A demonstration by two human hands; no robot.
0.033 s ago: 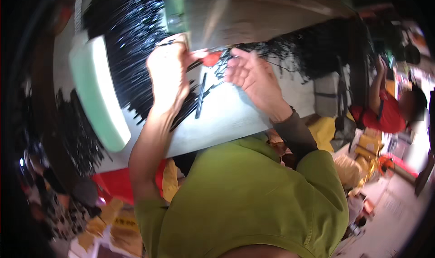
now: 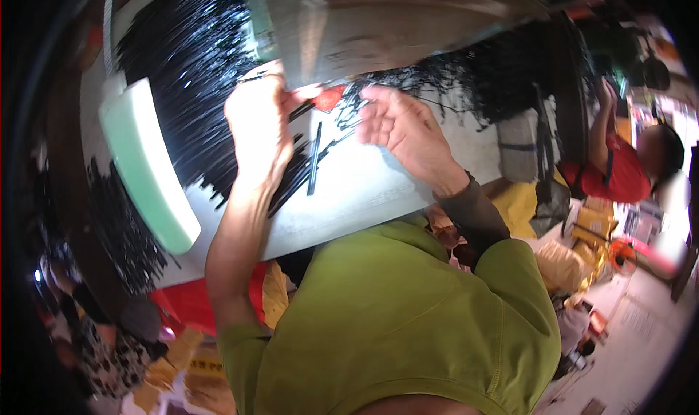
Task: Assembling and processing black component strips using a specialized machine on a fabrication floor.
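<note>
My left hand is closed around a thin black strip, which shows dark at both sides of the fingers. Its thumb points right, toward a small red round thing at the edge of a large machine part. My right hand hovers just right of the red thing, slightly blurred, fingers loosely curled and apart, with nothing visible in them. A short black strip lies alone on the pale worktop between my forearms. To the left spreads a thick pile of shiny black strips.
A brown-grey machine cover overhangs the worktop's far side. A green-and-white lamp hangs at the left. More tangled black strips lie at the far right. Yellow bags lie on the floor, and a person in red is at the right.
The whole view has shifted slightly, so the lamp, strips and machine sit farther left. Both hands keep nearly the same pose, the left one a little farther left in view.
</note>
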